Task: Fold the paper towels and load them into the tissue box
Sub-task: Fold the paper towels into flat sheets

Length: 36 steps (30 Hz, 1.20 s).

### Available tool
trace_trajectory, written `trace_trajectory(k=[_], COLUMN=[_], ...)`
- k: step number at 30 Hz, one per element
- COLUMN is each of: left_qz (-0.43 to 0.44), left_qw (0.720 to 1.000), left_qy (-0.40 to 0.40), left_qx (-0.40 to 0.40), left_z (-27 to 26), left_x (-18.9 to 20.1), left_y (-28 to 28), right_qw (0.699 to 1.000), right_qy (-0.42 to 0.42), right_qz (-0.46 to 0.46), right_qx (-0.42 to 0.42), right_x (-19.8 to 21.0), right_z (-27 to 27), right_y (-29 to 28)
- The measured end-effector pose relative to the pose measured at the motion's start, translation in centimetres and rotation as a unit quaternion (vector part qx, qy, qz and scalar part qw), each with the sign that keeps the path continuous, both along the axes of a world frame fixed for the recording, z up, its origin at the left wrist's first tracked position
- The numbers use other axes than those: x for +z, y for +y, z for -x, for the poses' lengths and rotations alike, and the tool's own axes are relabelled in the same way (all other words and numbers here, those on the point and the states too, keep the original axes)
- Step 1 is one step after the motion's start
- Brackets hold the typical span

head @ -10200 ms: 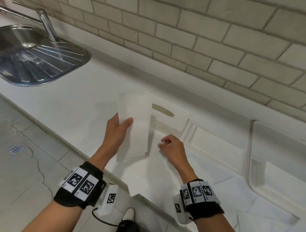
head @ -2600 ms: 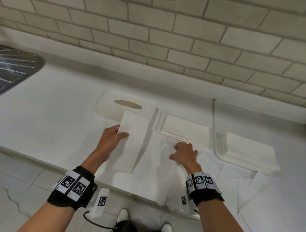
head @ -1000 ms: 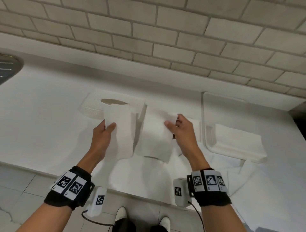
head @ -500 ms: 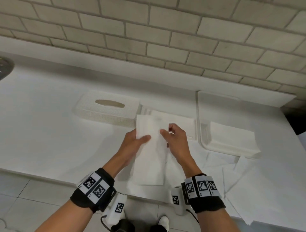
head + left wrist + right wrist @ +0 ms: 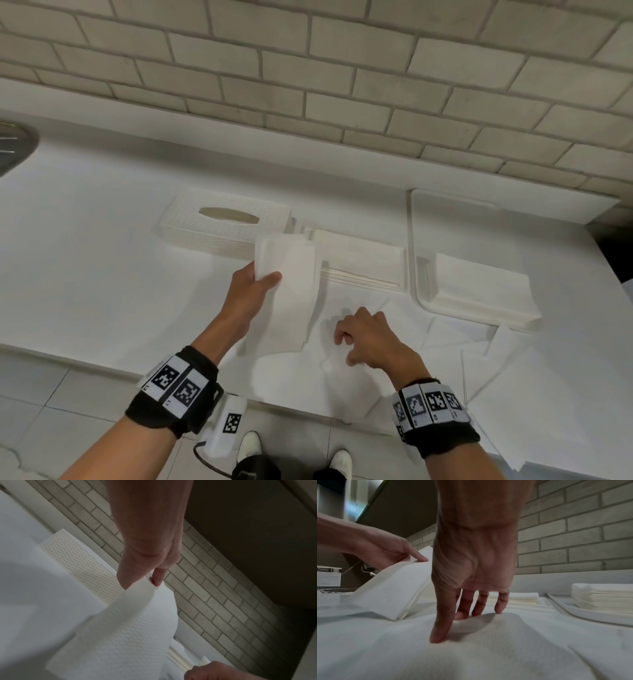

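Left hand [image 5: 251,291] pinching folded paper towel [image 5: 287,294]; right hand [image 5: 368,337], fingers spread at 5 o'clock, touching loose sheets [image 5: 346,387]; sign [image 5: 328,576] lettering illegible.

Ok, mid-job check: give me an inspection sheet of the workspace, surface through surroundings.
Surface: white countertop, unfolded paper sheets spread along its front edge.
Job's things: folded paper towel in the left hand; tissue box lid with an oval slot at the back; open box tray beside it holding folded towels.
Clutter: white tray on the right carrying a towel stack.
Grips: left hand pinches the folded towel, lifted; right hand has fingertips down on a flat sheet, holding nothing.
Cables: dark cable below the left wrist.
Surroundings: brick wall; sink edge far left; tiled floor.
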<state>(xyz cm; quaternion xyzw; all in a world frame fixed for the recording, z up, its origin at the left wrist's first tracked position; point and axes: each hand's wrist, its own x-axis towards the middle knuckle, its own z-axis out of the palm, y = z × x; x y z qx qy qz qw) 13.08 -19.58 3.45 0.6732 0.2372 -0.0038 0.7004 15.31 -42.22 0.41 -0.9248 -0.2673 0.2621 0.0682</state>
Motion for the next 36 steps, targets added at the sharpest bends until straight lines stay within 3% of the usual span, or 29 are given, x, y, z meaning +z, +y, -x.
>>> trace_trajectory(k=[6, 9, 12, 15, 18, 21, 23, 25, 28, 33, 36], left_qz=[0.003, 0.008, 0.023, 0.049, 0.071, 0.126, 0.176, 0.171, 0.087, 0.054, 0.029], left_qw=[1.0, 1.0, 1.0, 0.999, 0.996, 0.989, 0.982, 0.982, 0.989, 0.986, 0.986], left_qy=[0.008, 0.004, -0.008, -0.02, -0.039, -0.05, -0.045, -0.051, -0.081, -0.11, -0.112], left_qx=[0.0, 0.002, 0.002, -0.012, -0.039, -0.063, -0.057, -0.06, -0.091, -0.114, -0.123], left_z=[0.4, 0.3, 0.2, -0.3, -0.7, -1.1, -1.4, -1.6, -1.5, -1.4, -0.8], left_x=[-0.8, -1.0, -0.8, -0.3, 0.5, 1.5, 2.0, 2.2, 2.0, 2.2, 1.1], left_y=[-0.1, -0.1, -0.3, -0.9, -2.1, -3.2, -3.6, -3.8, -3.9, -3.3, -2.9], right_qw=[0.999, 0.997, 0.979, 0.921, 0.827, 0.757, 0.73, 0.713, 0.716, 0.746, 0.741], right_qy=[0.01, 0.004, 0.046, 0.077, 0.094, 0.062, 0.031, 0.009, 0.019, 0.167, 0.149], right_qz=[-0.018, -0.076, -0.176, -0.345, -0.487, -0.544, -0.553, -0.56, -0.563, -0.541, -0.543], right_qx=[-0.03, -0.024, -0.087, -0.164, -0.265, -0.356, -0.399, -0.423, -0.412, -0.35, -0.366], right_x=[0.9, 2.8, 5.5, 7.6, 7.9, 6.7, 5.8, 5.6, 5.4, 4.9, 4.7], right_z=[0.3, -0.1, -0.9, -1.4, -1.9, -2.4, -2.6, -2.7, -2.7, -1.8, -1.1], right_y=[-0.5, -0.7, -0.9, -0.9, 0.1, 1.6, 2.6, 3.4, 3.7, 2.9, 3.3])
